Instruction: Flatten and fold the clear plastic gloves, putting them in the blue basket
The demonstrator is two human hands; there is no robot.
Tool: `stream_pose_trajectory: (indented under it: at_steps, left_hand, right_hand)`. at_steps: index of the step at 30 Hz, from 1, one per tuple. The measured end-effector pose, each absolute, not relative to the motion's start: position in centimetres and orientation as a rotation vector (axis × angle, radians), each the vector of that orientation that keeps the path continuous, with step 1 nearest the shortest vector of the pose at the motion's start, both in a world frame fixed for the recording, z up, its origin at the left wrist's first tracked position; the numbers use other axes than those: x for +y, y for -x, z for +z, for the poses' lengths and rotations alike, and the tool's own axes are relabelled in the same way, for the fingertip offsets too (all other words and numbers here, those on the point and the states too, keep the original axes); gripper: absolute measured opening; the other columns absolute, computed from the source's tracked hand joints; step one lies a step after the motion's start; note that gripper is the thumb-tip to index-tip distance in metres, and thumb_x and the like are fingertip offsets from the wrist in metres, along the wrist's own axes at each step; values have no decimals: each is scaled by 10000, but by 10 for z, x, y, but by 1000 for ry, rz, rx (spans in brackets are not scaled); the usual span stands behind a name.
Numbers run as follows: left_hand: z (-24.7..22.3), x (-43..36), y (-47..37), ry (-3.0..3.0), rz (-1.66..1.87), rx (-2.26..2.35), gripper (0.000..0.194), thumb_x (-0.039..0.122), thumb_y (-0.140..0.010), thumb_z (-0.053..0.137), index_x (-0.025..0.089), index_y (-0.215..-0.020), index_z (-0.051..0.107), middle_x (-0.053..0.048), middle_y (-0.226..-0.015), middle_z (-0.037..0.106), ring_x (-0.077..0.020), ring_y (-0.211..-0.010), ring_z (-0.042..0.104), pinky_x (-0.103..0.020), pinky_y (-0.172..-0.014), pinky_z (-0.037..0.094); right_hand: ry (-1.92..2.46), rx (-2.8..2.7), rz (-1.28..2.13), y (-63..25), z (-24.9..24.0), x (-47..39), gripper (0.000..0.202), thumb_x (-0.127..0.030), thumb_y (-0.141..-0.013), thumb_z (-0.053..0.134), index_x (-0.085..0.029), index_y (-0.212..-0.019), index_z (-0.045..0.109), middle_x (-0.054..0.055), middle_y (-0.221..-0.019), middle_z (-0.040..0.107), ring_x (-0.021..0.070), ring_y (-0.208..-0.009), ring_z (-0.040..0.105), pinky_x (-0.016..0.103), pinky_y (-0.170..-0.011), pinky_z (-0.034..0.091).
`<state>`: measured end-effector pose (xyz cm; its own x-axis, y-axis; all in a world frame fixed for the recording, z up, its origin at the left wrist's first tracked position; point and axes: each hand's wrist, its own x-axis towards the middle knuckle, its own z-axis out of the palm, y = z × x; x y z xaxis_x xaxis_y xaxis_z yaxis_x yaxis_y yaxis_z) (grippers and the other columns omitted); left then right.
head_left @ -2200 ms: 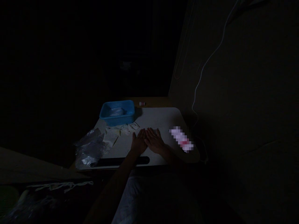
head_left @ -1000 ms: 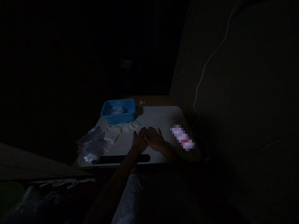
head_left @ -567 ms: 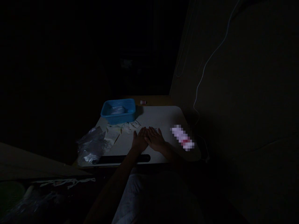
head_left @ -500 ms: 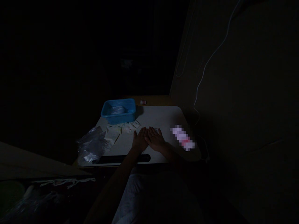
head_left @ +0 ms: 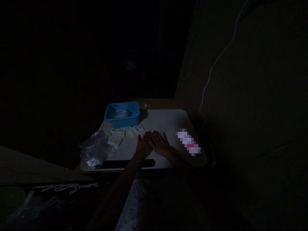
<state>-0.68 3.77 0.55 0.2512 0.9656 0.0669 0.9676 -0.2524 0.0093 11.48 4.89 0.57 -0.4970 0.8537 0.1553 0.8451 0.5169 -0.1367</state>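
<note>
One pale piece (head_left: 161, 133), partly covered by flat right hand (head_left: 159, 145).

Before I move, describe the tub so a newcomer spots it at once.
Find the white tabletop. At its far left corner stands the tub, open-topped and rectangular. Its blue sets it apart from the pale crumpled sheet and clear plastic bag nearer the person.

A small white table (head_left: 168, 120) with rounded corners, a blue plastic basin (head_left: 124, 122), a crumpled clear bag (head_left: 94, 151) and a white cord (head_left: 203, 92) trailing down a plain wall (head_left: 252, 83) mark a barely lit room, seemingly in a home, its far end lost in darkness.
</note>
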Motion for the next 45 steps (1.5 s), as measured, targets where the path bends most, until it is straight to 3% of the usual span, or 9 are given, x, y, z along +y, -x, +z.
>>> stream_pose_trajectory:
  at_steps: [5, 14, 45]
  left_hand:
    - [4, 37, 8, 2448, -165, -1853, 568, 253, -849, 226, 124, -1399, 166, -75, -1469, 170, -230, -1349, 146, -533, -1011, 238]
    - [3, 39, 8, 2494, -123, -1884, 538, 242, -849, 238, 133, -1375, 263, -101, -1432, 282, -225, -1331, 215, -533, -1034, 193]
    - [6, 39, 6, 2475, -54, -1907, 532, 265, -860, 232, 155, -1380, 246, -94, -1454, 231, -209, -1342, 178, -503, -1050, 168]
  right_hand:
    - [1462, -2557, 65, -115, 4, 49, 597, -447, -912, 123, -101, -1363, 303, 115, -1426, 271, 221, -1341, 187, 483, -1070, 81]
    - [1443, -2536, 38, -114, 3, 49, 596, -454, -911, 119, -113, -1356, 324, 119, -1416, 295, 219, -1331, 221, 473, -1065, 108]
    - [1438, -2561, 10, -115, 2, 50, 615, -449, -913, 82, -90, -1352, 321, 130, -1431, 258, 212, -1341, 190, 466, -1072, 78]
